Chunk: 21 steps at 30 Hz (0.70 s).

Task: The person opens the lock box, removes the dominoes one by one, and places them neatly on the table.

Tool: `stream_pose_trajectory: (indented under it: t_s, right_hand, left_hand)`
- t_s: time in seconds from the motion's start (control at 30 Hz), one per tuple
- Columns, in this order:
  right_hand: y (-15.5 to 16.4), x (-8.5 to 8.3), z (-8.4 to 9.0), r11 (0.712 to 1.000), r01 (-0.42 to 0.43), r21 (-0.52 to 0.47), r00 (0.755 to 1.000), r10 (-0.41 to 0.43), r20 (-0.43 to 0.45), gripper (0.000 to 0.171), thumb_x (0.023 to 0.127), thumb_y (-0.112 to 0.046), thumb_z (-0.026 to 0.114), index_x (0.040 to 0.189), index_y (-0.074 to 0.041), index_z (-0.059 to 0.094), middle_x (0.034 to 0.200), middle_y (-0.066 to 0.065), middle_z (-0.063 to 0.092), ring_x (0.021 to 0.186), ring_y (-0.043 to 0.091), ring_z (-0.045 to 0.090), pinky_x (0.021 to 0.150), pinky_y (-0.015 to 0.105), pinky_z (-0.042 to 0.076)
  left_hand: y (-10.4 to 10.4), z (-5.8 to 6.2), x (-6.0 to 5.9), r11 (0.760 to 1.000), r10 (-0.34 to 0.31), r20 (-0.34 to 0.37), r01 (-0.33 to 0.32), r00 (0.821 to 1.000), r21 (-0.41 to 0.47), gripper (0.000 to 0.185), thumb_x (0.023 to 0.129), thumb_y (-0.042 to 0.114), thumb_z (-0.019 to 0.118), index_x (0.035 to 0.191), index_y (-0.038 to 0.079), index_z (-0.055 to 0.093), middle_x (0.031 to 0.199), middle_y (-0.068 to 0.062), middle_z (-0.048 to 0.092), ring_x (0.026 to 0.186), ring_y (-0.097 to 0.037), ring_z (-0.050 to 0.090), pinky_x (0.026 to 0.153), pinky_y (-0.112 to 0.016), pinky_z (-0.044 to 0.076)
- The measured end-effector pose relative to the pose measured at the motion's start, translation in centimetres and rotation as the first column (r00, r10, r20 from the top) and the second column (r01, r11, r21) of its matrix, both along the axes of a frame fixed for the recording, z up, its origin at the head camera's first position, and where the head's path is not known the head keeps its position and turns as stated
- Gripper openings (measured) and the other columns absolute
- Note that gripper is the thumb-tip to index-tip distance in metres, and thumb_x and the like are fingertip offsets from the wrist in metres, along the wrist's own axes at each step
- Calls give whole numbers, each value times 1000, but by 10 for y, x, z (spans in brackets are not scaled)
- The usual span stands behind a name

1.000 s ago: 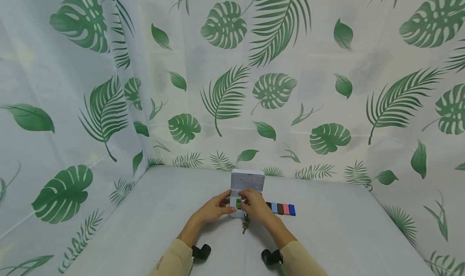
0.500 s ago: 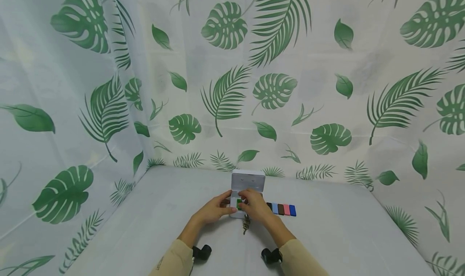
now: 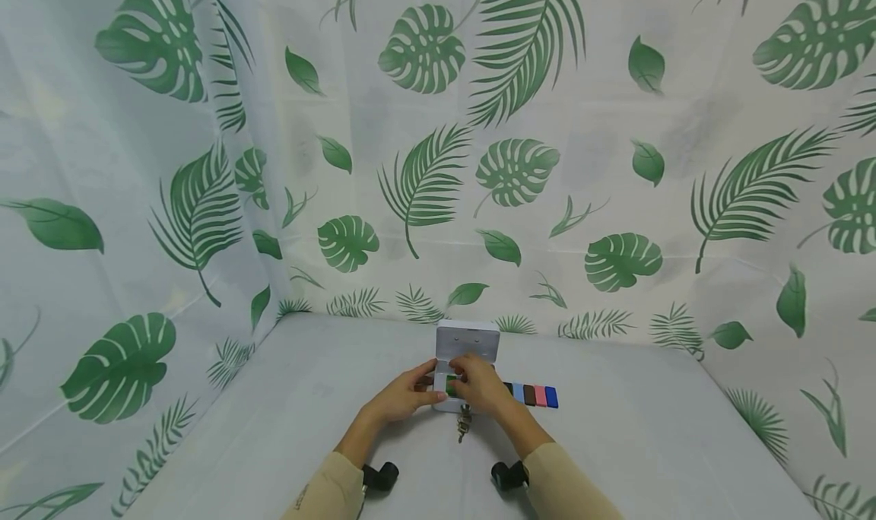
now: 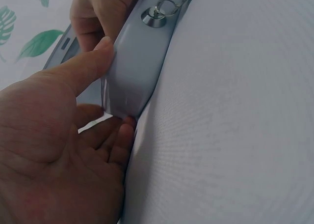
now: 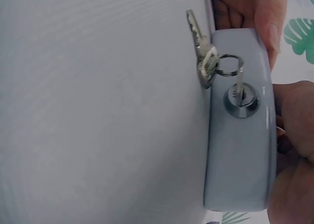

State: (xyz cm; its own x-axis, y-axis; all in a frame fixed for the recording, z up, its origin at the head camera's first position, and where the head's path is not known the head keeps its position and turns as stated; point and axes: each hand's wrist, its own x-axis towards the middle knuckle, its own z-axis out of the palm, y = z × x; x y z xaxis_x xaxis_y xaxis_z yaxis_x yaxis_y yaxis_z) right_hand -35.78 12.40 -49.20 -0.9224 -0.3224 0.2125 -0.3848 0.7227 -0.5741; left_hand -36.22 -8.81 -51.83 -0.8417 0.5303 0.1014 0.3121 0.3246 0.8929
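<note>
A small pale grey lockbox (image 3: 462, 368) sits near the middle of the white table (image 3: 650, 444), its lid (image 3: 468, 340) raised upright at the far side and its base toward the person. The box has rounded corners and a round metal lock (image 5: 240, 100) in its front wall, with a key (image 5: 239, 81) in it and a second key (image 5: 201, 57) hanging from the ring onto the table. The head view alone shows a green block (image 3: 450, 384) at the open top of the box and a row of coloured blocks (image 3: 532, 394), black, light blue, brown, pink and blue, lying just to the right of it. The wrist views give what the head view cannot: the lock and keys close up, and how the fingers meet the front wall. The left hand (image 3: 404, 395) holds the box's left front corner, thumb pressed along the front wall and fingers curled under its side. The right hand (image 3: 481, 384) reaches over the open box with fingers bent, fingertips at the green block; whether it actually pinches the block is not clear from any view. Both forearms, in beige sleeves, angle inward from the near edge, wrists resting low on the table.
</note>
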Motion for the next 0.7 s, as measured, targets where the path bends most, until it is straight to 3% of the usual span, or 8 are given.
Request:
stream_pose_trajectory:
  t_s: [0.23, 0.4, 0.7]
  right_hand:
    - [-1, -2, -2, 1000, 15, 14, 999, -15, 41, 35, 95, -9, 75, 127, 4, 68, 115, 14, 67, 103, 25, 65, 91, 47, 57]
    - [-1, -4, -2, 999, 2, 38, 1000, -3, 22, 34, 94, -8, 76, 125, 5, 69, 115, 16, 68, 104, 26, 66, 92, 48, 57]
    - [-1, -5, -1, 998, -9, 65, 1000, 9, -2, 35, 91, -7, 79, 121, 7, 71, 104, 13, 66, 91, 21, 59, 82, 45, 54]
  left_hand:
    - [-1, 0, 0, 1000, -5, 11, 5, 1000, 0, 78, 100, 33, 72, 164, 14, 32, 157, -16, 51, 139, -37, 55, 109, -56, 48]
    - [0, 0, -1, 1000, -7, 5, 7, 1000, 5, 77, 100, 32, 72, 164, 13, 33, 157, -16, 50, 139, -37, 55, 109, -56, 48]
    - [0, 1, 0, 1000, -8, -3, 8, 1000, 21, 76, 100, 29, 72, 164, 12, 33, 156, -18, 51, 138, -38, 55, 108, -57, 47]
